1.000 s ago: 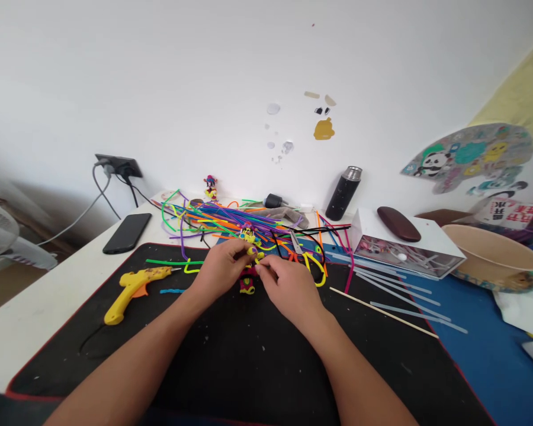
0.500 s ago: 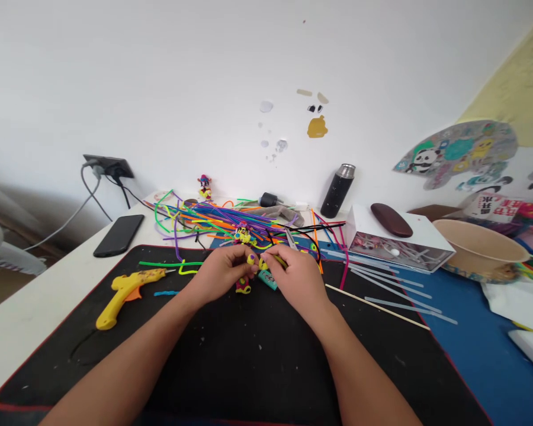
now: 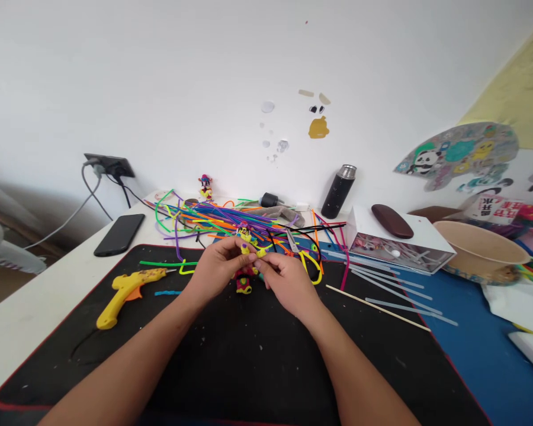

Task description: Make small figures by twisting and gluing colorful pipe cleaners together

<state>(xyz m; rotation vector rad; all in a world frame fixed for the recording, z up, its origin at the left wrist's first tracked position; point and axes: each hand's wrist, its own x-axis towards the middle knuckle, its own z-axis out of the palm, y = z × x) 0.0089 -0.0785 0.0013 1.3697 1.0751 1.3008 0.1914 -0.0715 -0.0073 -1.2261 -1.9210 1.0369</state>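
Observation:
My left hand is closed, thumb and fingertips pinching a small yellow piece with a purple tip. Close beside it, my right hand pinches a yellow pipe cleaner, whose free length loops out past the knuckles on the right. The fingertips of both hands nearly meet, and partly hide the work. Just behind them is a small figure in pink and yellow. A dark red and yellow piece lies on the black mat below my fingers.
A yellow glue gun lies at left, near a phone. Behind my hands spreads a heap of coloured pipe cleaners with scissors. Glue sticks, a wooden stick, a black flask and a white box are at right.
My right hand has shifted slightly left and down, and the yellow pipe cleaner now loops out to its right. The small yellow piece in my left hand has moved a little up and left.

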